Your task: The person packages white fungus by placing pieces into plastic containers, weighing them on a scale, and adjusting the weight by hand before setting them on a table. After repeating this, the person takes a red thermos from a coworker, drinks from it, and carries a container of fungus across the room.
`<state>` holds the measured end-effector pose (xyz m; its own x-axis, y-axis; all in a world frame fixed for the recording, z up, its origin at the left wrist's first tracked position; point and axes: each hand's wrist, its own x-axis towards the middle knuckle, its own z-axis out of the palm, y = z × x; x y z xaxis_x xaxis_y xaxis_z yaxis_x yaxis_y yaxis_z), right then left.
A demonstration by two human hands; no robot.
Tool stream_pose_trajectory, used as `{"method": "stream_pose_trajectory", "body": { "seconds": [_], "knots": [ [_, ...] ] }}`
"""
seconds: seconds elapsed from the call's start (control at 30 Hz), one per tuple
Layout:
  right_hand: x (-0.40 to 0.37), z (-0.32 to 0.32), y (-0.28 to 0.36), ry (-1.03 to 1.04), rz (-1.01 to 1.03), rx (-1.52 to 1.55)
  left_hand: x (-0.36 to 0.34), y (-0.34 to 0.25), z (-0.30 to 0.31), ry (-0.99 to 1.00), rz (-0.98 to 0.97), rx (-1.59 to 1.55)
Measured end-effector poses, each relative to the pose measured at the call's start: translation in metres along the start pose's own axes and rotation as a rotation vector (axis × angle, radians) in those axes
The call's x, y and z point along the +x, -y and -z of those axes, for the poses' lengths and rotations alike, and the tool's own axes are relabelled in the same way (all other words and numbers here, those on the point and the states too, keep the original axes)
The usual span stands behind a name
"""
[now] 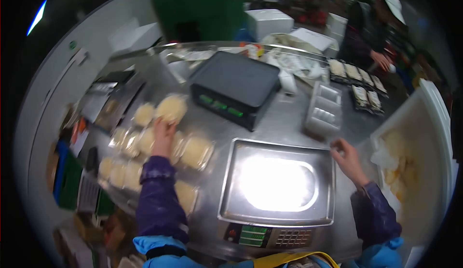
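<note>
My left hand (165,135) is closed on the near edge of a clear-wrapped pack of pale, shredded-looking food (171,108). Several similar wrapped packs (197,151) lie in rows around and beneath that wrist. On the right, my right hand (343,156) holds nothing, its fingers loosely bent and apart. It is just past the right edge of the scale's steel pan (277,217), close to a stack of clear plastic trays (324,109). The pan reflects a bright light, and the scale's keypad (294,238) faces me.
Behind the packs stands a dark grey machine (234,82) with green digits. A white bin (434,123) with pale yellowish contents is at the right. Dark packs (366,99) lie at the far right, near a person in a white cap (391,5). White boxes (270,23) stand behind.
</note>
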<state>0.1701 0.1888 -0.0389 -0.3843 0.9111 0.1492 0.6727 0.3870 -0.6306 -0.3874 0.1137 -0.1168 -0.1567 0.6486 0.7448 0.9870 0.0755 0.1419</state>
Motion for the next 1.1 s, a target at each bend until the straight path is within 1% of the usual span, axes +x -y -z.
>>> {"method": "stream_pose_trajectory", "body": {
  "seconds": [0.03,0.07,0.1,0.13,0.17,0.23,0.27,0.33,0.37,0.4,0.47,0.5,0.57,0.6,0.63,0.67,0.73,0.77,0.8,0.87,0.93,1.0,1.03,1.07,1.1],
  "knots": [
    [0.010,-0.002,-0.008,-0.084,0.037,-0.105,-0.002,0.020,-0.006,0.051,-0.043,-0.073],
    [0.022,-0.006,-0.018,-0.158,0.078,-0.210,-0.013,0.031,-0.011,0.173,0.219,-0.131],
    [0.034,-0.008,-0.023,-0.205,0.134,-0.304,-0.052,0.090,-0.064,0.013,0.274,-0.480],
    [0.046,-0.010,-0.030,-0.243,0.196,-0.396,-0.030,0.063,-0.047,0.116,0.821,-0.858],
    [0.054,-0.013,-0.039,-0.259,0.170,-0.408,-0.007,0.034,-0.027,-0.029,1.445,-1.166],
    [0.070,-0.021,-0.059,-0.175,0.249,-0.600,-0.006,0.022,-0.024,0.020,1.428,-1.190],
    [0.077,-0.022,-0.067,-0.191,0.228,-0.602,-0.010,0.020,-0.021,0.043,1.422,-1.200],
    [0.089,-0.020,-0.082,0.165,0.085,-0.704,-0.015,0.010,-0.011,0.113,1.384,-1.217],
    [0.094,-0.020,-0.091,0.175,0.123,-0.723,-0.013,0.001,-0.006,0.133,1.368,-1.222],
    [0.094,-0.020,-0.093,0.166,0.105,-0.718,-0.011,-0.012,0.002,0.147,1.354,-1.174],
    [0.093,-0.022,-0.091,0.183,0.087,-0.606,-0.011,-0.035,0.021,0.176,1.339,-1.127],
    [0.096,-0.028,-0.105,0.145,0.112,-0.629,-0.010,-0.046,0.029,0.198,1.335,-1.137],
    [0.095,-0.026,-0.095,0.138,0.082,-0.652,-0.013,-0.066,0.043,0.245,1.288,-1.160],
    [0.096,-0.028,-0.093,0.096,0.042,-0.676,-0.019,-0.063,0.041,0.272,1.286,-1.189],
    [0.100,-0.033,-0.099,0.056,0.057,-0.659,-0.022,-0.065,0.041,0.308,1.270,-1.202],
    [0.101,-0.036,-0.100,0.004,0.060,-0.649,-0.021,-0.074,0.047,0.299,1.329,-1.205],
    [0.097,-0.032,-0.092,-0.148,0.133,-0.625,-0.003,-0.130,0.078,0.385,1.256,-1.098],
    [0.099,-0.032,-0.086,-0.082,0.062,-0.639,-0.001,-0.145,0.086,0.436,1.235,-1.095],
    [0.101,-0.038,-0.085,-0.255,0.111,-0.662,0.000,-0.159,0.092,0.477,1.214,-1.088],
    [0.101,-0.043,-0.076,-0.602,0.285,-0.550,0.002,-0.191,0.102,0.546,1.141,-1.088],
    [0.083,-0.037,-0.041,-0.700,0.416,-0.590,-0.001,-0.228,0.115,0.582,1.076,-1.079],
    [0.045,-0.048,-0.004,-0.654,0.492,-0.458,-0.003,-0.269,0.130,0.654,0.481,-0.748],
    [0.016,-0.047,0.015,-0.531,0.568,-0.348,-0.011,-0.280,0.129,0.600,0.216,-0.703],
    [-0.004,-0.066,0.024,-0.433,0.545,-0.349,-0.022,-0.280,0.118,0.488,-0.167,-0.537],
    [-0.026,-0.079,0.032,-0.441,0.596,-0.346,-0.019,-0.307,0.128,0.540,-0.334,-0.390]
  ]
}}
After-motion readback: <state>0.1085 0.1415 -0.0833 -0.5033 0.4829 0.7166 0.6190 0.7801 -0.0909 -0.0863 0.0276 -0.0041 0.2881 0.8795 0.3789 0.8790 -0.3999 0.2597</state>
